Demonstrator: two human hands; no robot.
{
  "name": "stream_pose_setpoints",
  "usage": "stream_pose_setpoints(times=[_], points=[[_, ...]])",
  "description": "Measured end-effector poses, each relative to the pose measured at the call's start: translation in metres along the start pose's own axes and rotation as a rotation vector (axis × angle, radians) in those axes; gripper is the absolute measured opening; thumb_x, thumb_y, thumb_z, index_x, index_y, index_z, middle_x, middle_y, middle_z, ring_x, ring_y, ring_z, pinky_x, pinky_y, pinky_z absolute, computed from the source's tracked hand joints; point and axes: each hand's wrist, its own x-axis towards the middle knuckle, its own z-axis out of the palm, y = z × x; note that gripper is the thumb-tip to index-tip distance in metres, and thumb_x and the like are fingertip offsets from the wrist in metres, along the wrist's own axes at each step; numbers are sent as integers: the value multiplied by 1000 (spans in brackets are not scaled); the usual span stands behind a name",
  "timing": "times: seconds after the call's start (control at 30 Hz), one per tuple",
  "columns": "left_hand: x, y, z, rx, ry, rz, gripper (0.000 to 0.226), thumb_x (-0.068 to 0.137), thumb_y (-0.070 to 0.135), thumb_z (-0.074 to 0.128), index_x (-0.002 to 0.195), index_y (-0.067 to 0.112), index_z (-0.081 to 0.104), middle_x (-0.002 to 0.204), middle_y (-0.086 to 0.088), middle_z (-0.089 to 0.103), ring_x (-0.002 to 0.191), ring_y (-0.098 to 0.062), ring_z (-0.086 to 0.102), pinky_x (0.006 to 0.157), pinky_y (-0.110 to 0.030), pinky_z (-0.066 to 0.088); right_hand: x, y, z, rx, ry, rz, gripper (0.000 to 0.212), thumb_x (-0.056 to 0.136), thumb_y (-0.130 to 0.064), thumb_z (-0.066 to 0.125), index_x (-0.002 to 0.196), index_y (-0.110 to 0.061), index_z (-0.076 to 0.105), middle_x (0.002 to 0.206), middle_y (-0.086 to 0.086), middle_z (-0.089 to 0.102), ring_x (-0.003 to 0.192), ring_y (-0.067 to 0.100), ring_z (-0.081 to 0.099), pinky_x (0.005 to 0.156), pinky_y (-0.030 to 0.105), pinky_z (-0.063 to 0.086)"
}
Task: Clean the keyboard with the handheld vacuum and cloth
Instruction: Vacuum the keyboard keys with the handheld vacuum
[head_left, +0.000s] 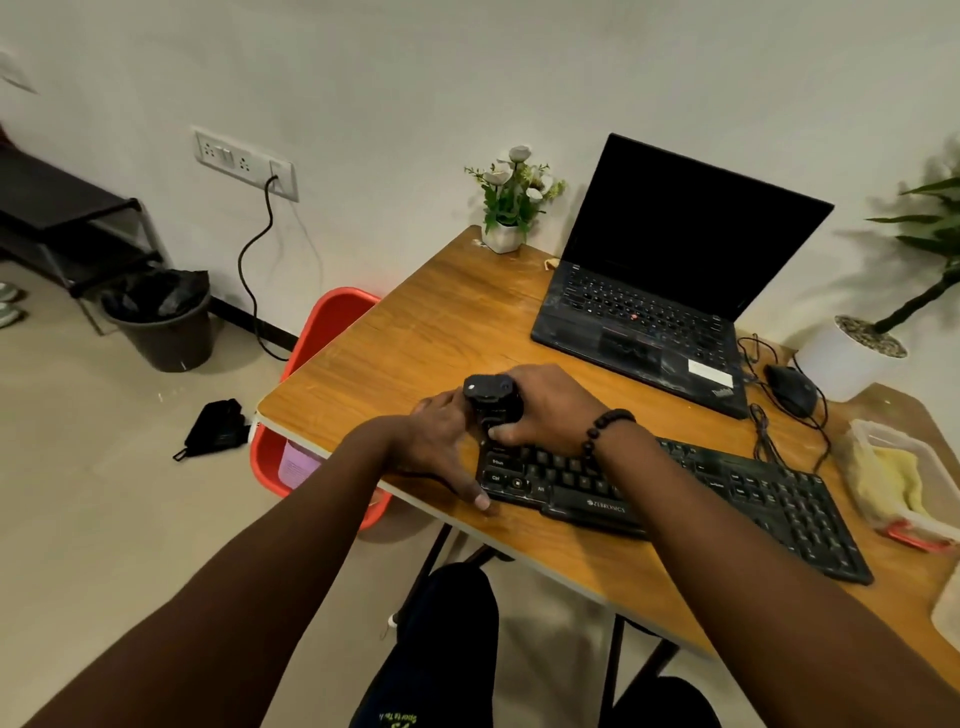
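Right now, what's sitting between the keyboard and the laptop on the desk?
In the head view, only bare wood separates the keyboard from the laptop; the right hand, gripping the vacuum, covers the keyboard's left end.

Wooden table (415, 332) bearing open black laptop (660, 291) toward its far side, small flowerpot (506, 208) at far corner, black mouse (792, 389) right of laptop; red tub (322, 332) under left edge, dark bin (161, 322) on floor farther left.
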Motion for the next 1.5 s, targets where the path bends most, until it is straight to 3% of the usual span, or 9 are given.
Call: stream_pose_setpoints(times=[0.07,0.2,0.33,0.53,1.0,1.13,1.23,1.33,1.5], points=[[-1,1,-1,-42,13,-45,138,52,66,88,153,33,1,158,1,15,147,-31,10,120,-53,19,6,2,-7,-1,57,15,27,76,-31,75,90,-19,55,89,-5,60,84,14,58,64,21,43],[0,1,-2,11,-2,-27,139,52,69,86,154,33,-1,159,4,10,148,-30,6,121,-54,14,6,12,-7,-11,-99,-23,30,75,-37,75,94,-18,61,86,-4,64,77,12,57,59,18,39],[2,2,-4,-41,-6,-68,150,50,64,90,153,35,-16,164,0,-1,150,-37,-1,119,-60,14,11,23,-8,18,93,67,30,75,-31,77,97,-16,62,90,-5,64,86,14,60,69,24,47],[2,2,-5,-44,-17,-80,154,48,64,90,151,37,-22,165,0,-6,150,-37,-5,119,-62,12,13,30,1,55,122,113,33,76,-32,77,101,-17,63,98,-1,67,91,16,61,77,30,50],[2,2,-5,-67,-22,-78,152,51,61,90,151,38,-22,165,4,-10,150,-37,-7,120,-60,10,24,36,4,147,182,187,36,76,-35,75,104,-15,62,93,-3,63,88,14,60,63,19,42],[2,3,-5,-76,-18,-68,150,51,61,91,151,42,-19,165,3,-6,150,-38,-4,119,-61,11,24,39,0,61,232,232,32,78,-30,74,102,-12,61,92,1,63,91,19,60,67,24,42],[0,4,-7,-61,-16,-50,146,53,60,90,151,42,-16,165,1,-4,149,-40,-1,118,-62,13,19,44,-2,137,195,237,30,78,-32,74,98,-17,58,88,-4,58,83,14,55,65,22,41],[-1,6,-8,-49,-10,-28,144,55,60,90,153,40,-14,164,0,-3,149,-38,0,119,-61,12,11,60,-8,17,145,302,28,79,-31,74,93,-17,54,88,-3,58,82,16,55,59,21,39],[6,14,-23,14,-158,-44,145,55,71,83,153,38,-19,166,1,-9,151,-34,-4,120,-59,9,-7,84,-16,72,227,388,35,79,-38,73,98,-13,58,86,-1,59,79,15,54,59,23,40]])
